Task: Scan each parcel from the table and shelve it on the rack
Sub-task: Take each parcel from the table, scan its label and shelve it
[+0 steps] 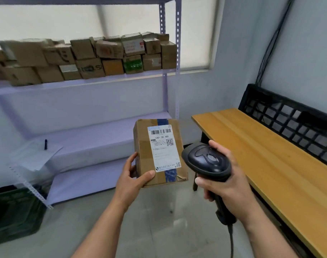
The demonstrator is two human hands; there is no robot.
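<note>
Parcel (144,151) is up in my left hand (133,175), thumb across the bottom front corner and fingers curled round the left side. So it's off the surface, held in the air in front of the rack's lower shelves. My right hand (226,181) is wrapped round the grip of a black handheld scanner (207,161), whose head sits just right of the box. Can't tell if they actually touch. The scanner cable (231,239) hangs down past my wrist.

The white shipping label (163,148) faces me: barcode up top, "530- D5 A85" under it, a QR code at the right. The rest of the print is too fuzzy to read. A strip of blue tape runs under the label, and the bottom right corner of the cardboard is a bit torn.

Further out, the wooden surface (270,155) is on my right, with a black plastic crate (289,123) at the back by the wall. The rack (165,90) is ahead on the left, its upper shelf packed with stacked cardboard boxes (88,58). Some paper (38,157) with a pen (45,144) on it lies on a lower shelf. A dark green crate (13,213) sits on the floor at bottom left.
</note>
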